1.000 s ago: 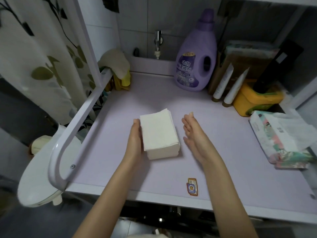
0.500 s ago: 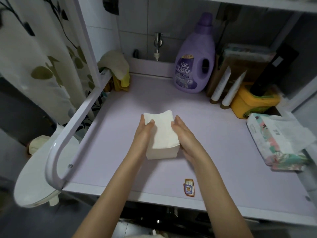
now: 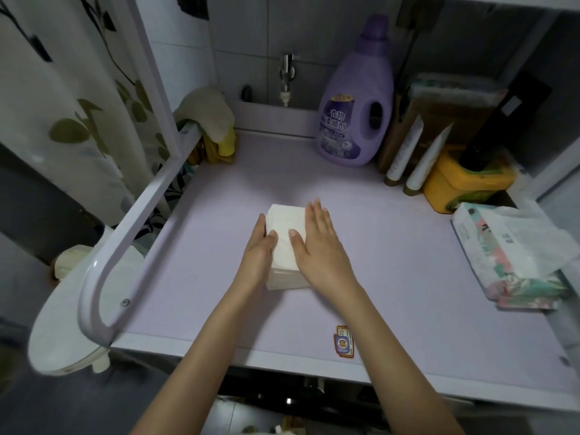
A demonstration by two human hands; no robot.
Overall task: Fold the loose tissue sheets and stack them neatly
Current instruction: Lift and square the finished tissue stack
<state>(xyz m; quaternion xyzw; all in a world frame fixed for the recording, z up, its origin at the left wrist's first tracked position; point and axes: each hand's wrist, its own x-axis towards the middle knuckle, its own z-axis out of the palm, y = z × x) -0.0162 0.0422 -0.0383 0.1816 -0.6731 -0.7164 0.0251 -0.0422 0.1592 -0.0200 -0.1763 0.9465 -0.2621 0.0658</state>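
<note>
The tissue stack sits mid-table; the right hand lies flat on top, fingers straight, while the left hand presses its left side, thumb on top

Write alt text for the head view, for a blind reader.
Two bare hands steady a white stack of folded tissues on a lilac counter: the left hand presses its left side, the right hand lies flat on top. A purple bottle stands at the back, a tissue pack lies at the right.
</note>
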